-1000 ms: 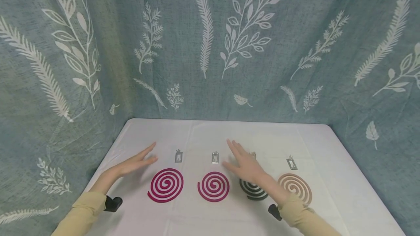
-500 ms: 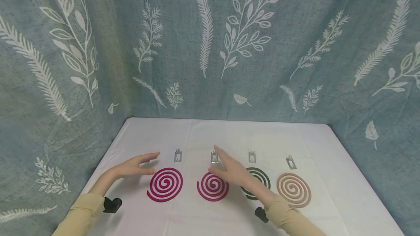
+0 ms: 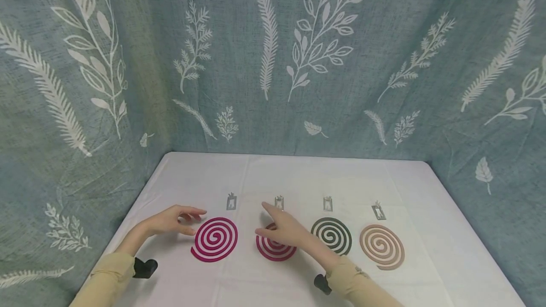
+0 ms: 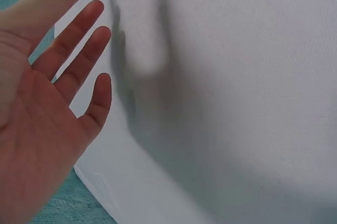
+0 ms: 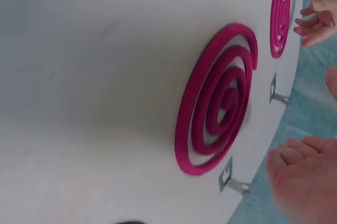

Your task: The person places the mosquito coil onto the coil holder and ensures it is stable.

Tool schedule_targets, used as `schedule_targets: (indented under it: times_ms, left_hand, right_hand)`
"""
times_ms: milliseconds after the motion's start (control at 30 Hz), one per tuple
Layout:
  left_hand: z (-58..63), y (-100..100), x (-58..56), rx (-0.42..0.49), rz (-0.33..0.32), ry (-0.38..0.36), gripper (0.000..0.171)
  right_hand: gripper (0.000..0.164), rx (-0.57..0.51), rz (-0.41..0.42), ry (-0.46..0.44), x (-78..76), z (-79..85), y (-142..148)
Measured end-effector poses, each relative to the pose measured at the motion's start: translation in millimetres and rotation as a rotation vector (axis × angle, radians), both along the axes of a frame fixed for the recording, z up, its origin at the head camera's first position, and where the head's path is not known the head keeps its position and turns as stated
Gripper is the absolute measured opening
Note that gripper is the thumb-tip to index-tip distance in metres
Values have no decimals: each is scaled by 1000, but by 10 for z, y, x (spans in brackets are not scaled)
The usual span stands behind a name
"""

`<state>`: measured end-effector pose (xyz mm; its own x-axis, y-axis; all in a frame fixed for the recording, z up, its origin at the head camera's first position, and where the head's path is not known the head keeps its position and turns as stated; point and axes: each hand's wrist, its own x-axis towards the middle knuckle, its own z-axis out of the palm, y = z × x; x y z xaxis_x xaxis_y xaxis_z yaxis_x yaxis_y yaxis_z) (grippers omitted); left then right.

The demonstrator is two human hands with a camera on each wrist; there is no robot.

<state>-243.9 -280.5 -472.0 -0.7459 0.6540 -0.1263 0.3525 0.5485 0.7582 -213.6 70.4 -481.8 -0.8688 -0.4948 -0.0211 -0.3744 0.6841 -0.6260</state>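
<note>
Four spiral mosquito coils lie in a row, so several: a magenta coil [image 3: 216, 238] at left, a second magenta coil [image 5: 230, 97], a dark green coil [image 3: 330, 236] and a tan coil [image 3: 379, 243]. My left hand [image 3: 168, 221] hovers at the left edge of the first magenta coil, fingers loosely bent, holding nothing. Over the second magenta coil is my right hand [image 3: 283, 228], its index finger extended and thumb apart; it covers the coil's upper part in the head view. Between its fingers nothing shows. Both hands cast shadows on the white cloth.
Behind the coils stand small metal coil holders: a left one [image 3: 231, 197], one partly behind my right hand [image 3: 279, 198], another [image 3: 327, 198] and a slanted one [image 3: 378, 212]. The white table [image 3: 341, 174] meets a leaf-patterned blue-green curtain [image 3: 273, 122] at its back and sides.
My right hand has moved left and toward me, from near the dark green coil to above the second magenta one. The left hand has lowered slightly, its fingers more bent.
</note>
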Motion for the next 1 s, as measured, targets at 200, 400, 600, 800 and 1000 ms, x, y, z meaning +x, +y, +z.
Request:
schedule_targets:
  times_ms: [200,400,600,800,1000]
  left_hand:
    - [-60,-24,-24,19,0,-52,55]
    - [-88,-16,-32,28,19,-95,54]
    - [-102,4,-33,32,27,-115,54]
    - [-138,-6,-13,17,40,-116,54]
    - [-180,-17,2,24,47,-105,52]
  right_hand:
    - [73,-16,23,-16,32,-28,-123]
    - [68,-46,52,-38,49,-58,-247]
    - [64,-9,70,-4,70,-127,-379]
    - [63,5,86,13,92,-184,-485]
    - [63,26,70,14,96,-227,-565]
